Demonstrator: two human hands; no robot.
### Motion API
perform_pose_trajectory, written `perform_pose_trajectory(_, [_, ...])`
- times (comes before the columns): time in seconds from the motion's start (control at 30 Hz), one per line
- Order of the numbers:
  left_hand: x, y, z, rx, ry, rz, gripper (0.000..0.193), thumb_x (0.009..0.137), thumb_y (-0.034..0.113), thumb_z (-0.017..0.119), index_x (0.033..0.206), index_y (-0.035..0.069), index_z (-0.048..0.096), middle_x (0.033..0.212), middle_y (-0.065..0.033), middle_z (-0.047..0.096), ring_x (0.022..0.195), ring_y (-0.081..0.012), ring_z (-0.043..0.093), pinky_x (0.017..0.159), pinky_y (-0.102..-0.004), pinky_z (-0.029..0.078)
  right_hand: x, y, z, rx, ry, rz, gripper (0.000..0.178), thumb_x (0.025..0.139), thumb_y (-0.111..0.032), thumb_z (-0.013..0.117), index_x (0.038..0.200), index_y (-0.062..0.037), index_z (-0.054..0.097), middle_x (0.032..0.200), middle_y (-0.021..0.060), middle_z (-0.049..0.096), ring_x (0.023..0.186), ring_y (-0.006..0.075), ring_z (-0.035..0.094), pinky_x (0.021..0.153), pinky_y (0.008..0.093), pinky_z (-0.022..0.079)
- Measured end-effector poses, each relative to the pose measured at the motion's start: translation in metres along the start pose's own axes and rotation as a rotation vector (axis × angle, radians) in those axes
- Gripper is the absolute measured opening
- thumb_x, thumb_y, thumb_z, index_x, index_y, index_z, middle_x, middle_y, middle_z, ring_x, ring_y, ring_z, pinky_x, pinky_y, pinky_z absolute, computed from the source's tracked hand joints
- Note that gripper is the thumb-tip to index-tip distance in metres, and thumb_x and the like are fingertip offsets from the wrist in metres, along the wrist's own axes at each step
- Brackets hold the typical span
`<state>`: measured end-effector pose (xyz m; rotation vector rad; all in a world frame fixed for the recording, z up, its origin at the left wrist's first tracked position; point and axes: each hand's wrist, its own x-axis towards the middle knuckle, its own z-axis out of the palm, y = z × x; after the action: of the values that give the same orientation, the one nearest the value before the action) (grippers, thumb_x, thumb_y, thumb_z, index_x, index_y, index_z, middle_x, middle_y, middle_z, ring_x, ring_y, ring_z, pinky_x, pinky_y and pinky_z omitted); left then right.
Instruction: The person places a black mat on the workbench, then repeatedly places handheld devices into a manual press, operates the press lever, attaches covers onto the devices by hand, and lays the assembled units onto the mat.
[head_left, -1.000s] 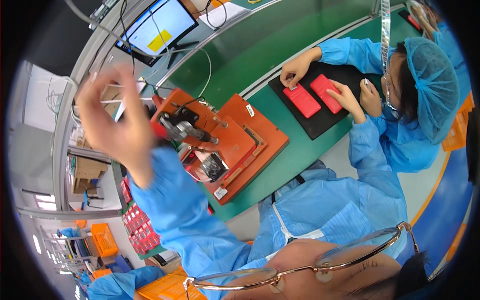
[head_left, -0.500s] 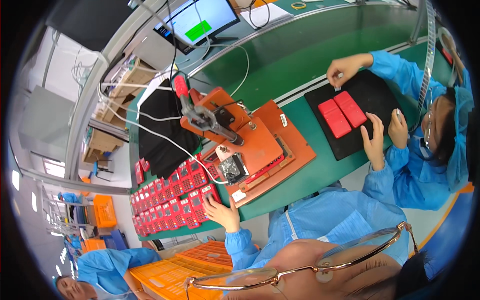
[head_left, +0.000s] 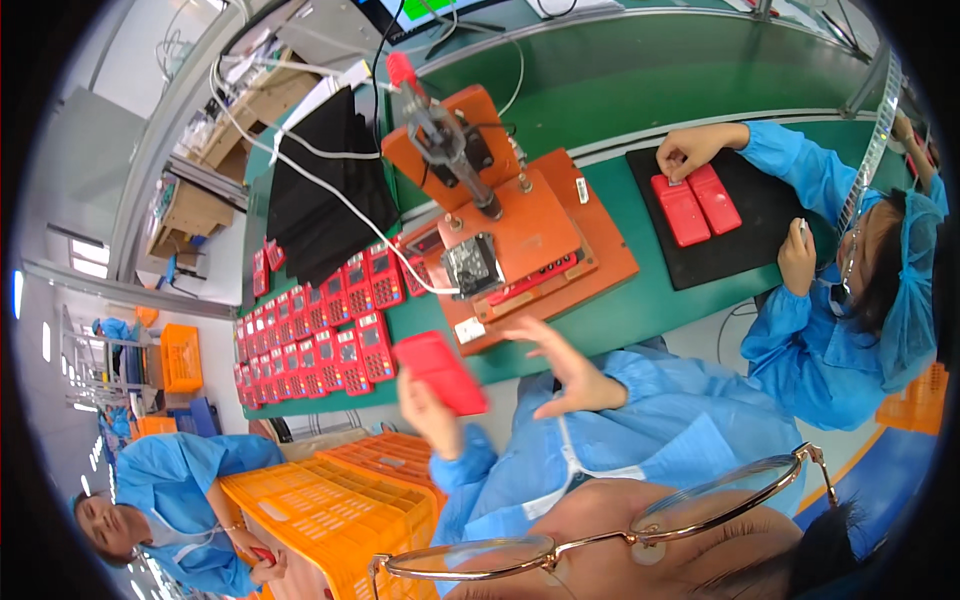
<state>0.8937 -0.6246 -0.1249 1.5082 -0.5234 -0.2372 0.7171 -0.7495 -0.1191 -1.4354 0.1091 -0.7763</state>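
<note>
My left hand (head_left: 425,405), reaching into the rows of red devices (head_left: 320,335) half a second ago, now grips one red device (head_left: 440,372) (lifted near me); my right hand (head_left: 565,375) hovers open beside the orange press fixture (head_left: 530,240).

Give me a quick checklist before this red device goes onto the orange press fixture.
1. Grip: left hand holds the red device clear of the bench: ok.
2. Right hand free: open, fingers spread, holding nothing: ok.
3. Fixture nest: a dark unit already sits in the orange press fixture: not ok.
4. Press head raised: cannot tell.
5. White cable runs to the nest: not ok.
6. Rows of red devices lie left, apart from the fixture: ok.
</note>
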Motion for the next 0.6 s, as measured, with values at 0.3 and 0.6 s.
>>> perform_pose_trajectory(0.3, [0.046,0.004,0.071,0.5,-0.394,0.439,0.061,0.067,0.016,0.079,0.117,0.002,0.048,0.118,-0.0154,0.044,0.107,-0.0285,0.048,0.089,-0.0358,0.042,-0.019,-0.014,-0.053,0.754,0.27,0.218,0.05,0.097,-0.039,0.037,0.127,0.0006,0.039,0.116,0.016,0.053,0.098,0.0284,0.06,0.081,0.0469,0.053])
perform_pose_trajectory(0.6, [0.118,0.015,0.086,0.303,-0.871,0.431,0.071,0.047,0.027,0.088,0.103,-0.002,0.058,0.1,-0.0158,0.059,0.089,-0.0273,0.06,0.083,-0.0349,0.047,-0.006,-0.088,-0.168,-1.132,-0.142,0.08,0.058,0.083,-0.032,0.061,0.133,-0.0071,0.043,0.126,0.0184,0.043,0.114,0.0351,0.044,0.099,0.0431,0.034])
